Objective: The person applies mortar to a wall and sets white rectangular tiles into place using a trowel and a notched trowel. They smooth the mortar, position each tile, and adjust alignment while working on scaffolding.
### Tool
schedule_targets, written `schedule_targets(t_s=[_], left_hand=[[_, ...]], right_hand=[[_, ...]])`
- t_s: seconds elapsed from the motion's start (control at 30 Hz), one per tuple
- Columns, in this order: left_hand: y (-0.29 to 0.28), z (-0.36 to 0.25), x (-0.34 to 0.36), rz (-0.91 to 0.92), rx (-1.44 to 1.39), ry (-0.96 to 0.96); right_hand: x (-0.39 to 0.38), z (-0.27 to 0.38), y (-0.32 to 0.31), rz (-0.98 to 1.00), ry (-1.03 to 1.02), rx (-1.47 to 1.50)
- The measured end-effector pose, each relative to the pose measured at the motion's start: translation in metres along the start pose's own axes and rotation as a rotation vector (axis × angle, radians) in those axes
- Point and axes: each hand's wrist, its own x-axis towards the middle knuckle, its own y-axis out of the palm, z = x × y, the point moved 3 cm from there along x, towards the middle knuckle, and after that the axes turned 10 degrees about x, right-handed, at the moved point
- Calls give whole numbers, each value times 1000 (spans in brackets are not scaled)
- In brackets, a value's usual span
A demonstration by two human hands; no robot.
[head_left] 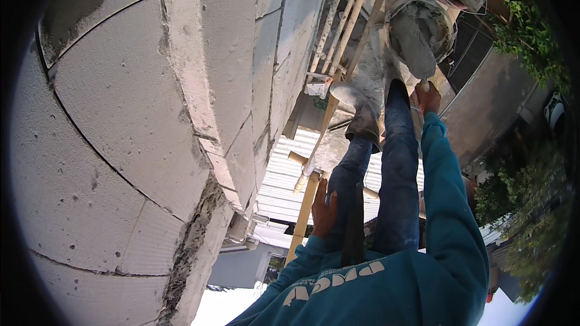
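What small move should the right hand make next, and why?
Probably lift the trowel gently, keeping it level. The right hand already grips its handle, and its blade, coated in grey mix, reaches over the bucket, so tipping might spill some. The left hand, by the left leg, seems to hold nothing.

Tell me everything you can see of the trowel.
The trowel has a broad blade that narrows toward the person, its visible face coated in wet-looking grey mortar, so the material beneath is hidden. The right hand grips its handle, of which only a pale, rounded bit shows. The blade points away from the person, its far part within the mouth of the round bucket; where the blade ends and whether it is sunk into the bucket's contents cannot be told.
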Motion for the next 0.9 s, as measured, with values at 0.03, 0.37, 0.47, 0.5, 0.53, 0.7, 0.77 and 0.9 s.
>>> schedule_targets(t_s=[0.03, 0.37, 0.47, 0.5, 0.53, 0.7, 0.77, 0.9], left_hand=[[3, -1, 0, 17, -18, -22], [6, -9, -18, -27, -110, 4], [8, 3, -34, -81, -107, 34], [5, 5, -38, -77, -111, 38], [0, 8, -41, -72, -111, 43], [-4, 36, -67, -114, -158, -29], [11, 56, -82, -184, -223, -33], [-4, 45, -81, -133, -205, -64]], right_hand=[[-6, -5, -5, -53, -37, 5], [-95, 80, -45, -15, -410, 412], [-157, 168, -32, 150, -518, 650], [-176, 201, -25, 207, -618, 717], [-193, 233, -19, 262, -717, 784], [-274, 370, 34, 390, -616, 676], [-302, 401, 83, 323, -616, 720], [-342, 477, 106, 179, -553, 615]])
